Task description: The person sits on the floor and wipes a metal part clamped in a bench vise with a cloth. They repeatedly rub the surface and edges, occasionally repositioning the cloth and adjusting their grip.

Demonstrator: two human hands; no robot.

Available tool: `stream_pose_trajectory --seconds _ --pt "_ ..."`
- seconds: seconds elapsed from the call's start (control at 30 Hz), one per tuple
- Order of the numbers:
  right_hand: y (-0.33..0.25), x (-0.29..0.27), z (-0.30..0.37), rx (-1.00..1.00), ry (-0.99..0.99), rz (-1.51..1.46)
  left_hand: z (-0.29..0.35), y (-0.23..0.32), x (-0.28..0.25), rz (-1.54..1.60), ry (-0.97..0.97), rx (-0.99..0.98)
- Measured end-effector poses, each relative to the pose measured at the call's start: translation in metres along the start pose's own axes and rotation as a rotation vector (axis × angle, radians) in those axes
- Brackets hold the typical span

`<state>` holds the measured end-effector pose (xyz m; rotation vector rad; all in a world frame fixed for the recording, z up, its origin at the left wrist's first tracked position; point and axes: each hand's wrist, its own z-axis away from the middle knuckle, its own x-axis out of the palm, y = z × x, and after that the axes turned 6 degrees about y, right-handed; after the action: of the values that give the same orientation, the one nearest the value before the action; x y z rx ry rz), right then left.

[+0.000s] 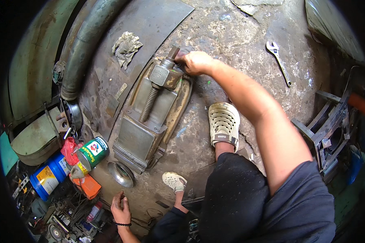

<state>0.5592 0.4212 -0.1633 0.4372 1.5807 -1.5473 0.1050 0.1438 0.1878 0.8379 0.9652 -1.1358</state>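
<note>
A heavy metal machine vise [136, 135] with a threaded screw [150, 103] lies on the floor in front of me. My right hand [196, 62] reaches to its far end, closed around a dark grey rag [184, 52], beside the square screw end [173, 52]. Part of the rag is hidden by the fingers. Low on the left, my left hand [121, 208] hangs with fingers loosely bent and apart, holding nothing visible. Just beyond it sits a shiny round metal bowl [121, 175], near the vise's close end.
An adjustable wrench [279, 62] lies at the far right. A crumpled cloth [127, 48] rests on a metal sheet [158, 20]. At left stand a green can [94, 153], a blue bucket [48, 176] and a thick pipe [79, 56]. A metal frame [326, 121] is at right.
</note>
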Motion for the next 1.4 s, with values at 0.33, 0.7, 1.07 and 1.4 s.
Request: stream_pose_trajectory --seconds 0.33,0.7,1.07,1.4 --pt "-0.017 -0.007 0.01 -0.086 -0.105 0.021 0.004 0.012 0.002 -0.021 -0.037 -0.016" --pt "-0.023 -0.019 0.04 -0.016 -0.108 0.099 0.015 0.025 -0.009 -0.063 -0.073 0.112" --pt "-0.014 -0.024 0.047 0.103 -0.33 0.115 0.019 0.032 -0.013 0.054 -0.078 0.123" --pt "-0.009 -0.019 0.058 0.094 -0.261 0.153 0.007 0.036 -0.001 0.175 -0.108 0.124"
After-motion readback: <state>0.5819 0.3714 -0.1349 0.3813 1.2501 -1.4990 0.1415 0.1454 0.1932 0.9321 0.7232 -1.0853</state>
